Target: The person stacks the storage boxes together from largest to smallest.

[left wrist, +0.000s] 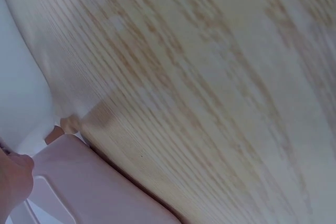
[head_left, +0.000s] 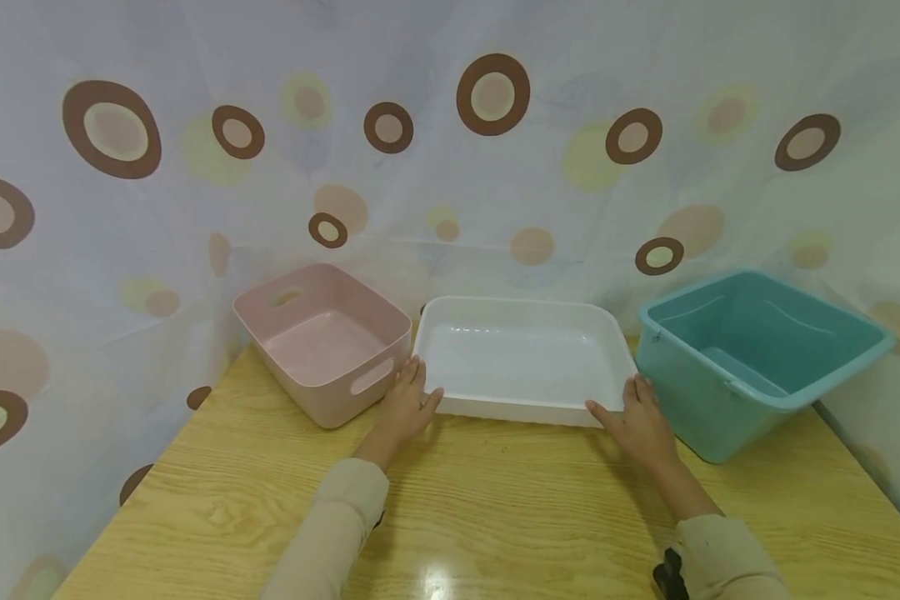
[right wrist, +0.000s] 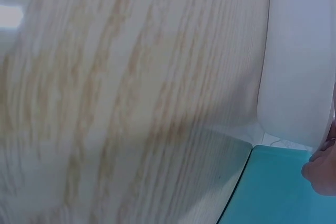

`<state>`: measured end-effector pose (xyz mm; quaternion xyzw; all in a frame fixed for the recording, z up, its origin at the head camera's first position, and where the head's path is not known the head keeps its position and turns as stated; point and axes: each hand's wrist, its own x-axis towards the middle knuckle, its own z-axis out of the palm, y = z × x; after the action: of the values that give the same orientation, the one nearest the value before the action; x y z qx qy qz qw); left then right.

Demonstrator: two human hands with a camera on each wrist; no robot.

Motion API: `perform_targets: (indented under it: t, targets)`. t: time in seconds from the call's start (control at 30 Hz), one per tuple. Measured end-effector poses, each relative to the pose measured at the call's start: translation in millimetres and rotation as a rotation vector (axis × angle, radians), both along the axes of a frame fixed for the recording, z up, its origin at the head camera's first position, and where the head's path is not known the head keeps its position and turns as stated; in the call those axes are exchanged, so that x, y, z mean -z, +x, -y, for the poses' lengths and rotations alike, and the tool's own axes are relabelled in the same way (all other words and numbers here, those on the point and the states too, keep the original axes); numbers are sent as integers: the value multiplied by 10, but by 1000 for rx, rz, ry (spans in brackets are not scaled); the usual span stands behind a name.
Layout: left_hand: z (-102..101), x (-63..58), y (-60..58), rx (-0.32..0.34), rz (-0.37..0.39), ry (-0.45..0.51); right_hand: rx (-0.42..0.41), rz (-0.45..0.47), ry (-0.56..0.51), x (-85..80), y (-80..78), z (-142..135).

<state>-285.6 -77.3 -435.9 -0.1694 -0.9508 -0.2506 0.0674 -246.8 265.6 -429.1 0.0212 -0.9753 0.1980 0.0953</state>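
Tray [head_left: 517,362] could skew and jam.
Sits on surface [head_left: 495,517]; left hand [head_left: 407,404] and right hand [head_left: 640,425] touch its front corners, thumbs parted from fairly straight fingers, no wrapped grip. Pink bin [head_left: 326,404] crowds tray's left, teal bin [head_left: 690,392] its right; uneven push probably catches one.

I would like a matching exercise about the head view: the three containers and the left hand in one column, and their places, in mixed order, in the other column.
Things:
1. pink bin
2. white tray
3. teal bin
4. left hand

Places in the head view:
A. the container farthest right
B. at the near left corner of a container
C. the container farthest left
D. the container between two others

Right pairs: 1-C, 2-D, 3-A, 4-B.
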Motion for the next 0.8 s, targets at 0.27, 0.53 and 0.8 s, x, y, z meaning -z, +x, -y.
perform_targets:
  t: [0.27, 0.53, 0.8]
  targets:
    - [-9, 0, 22, 8, -13, -2, 5, 6, -15, 15, 35, -20]
    - [-8, 8, 41, 7, -35, -12, 10, 14, -19, 35, 38, -17]
    - [-6, 18, 50, 9, -48, -21, 20, -4, -29, 35, 59, -7]
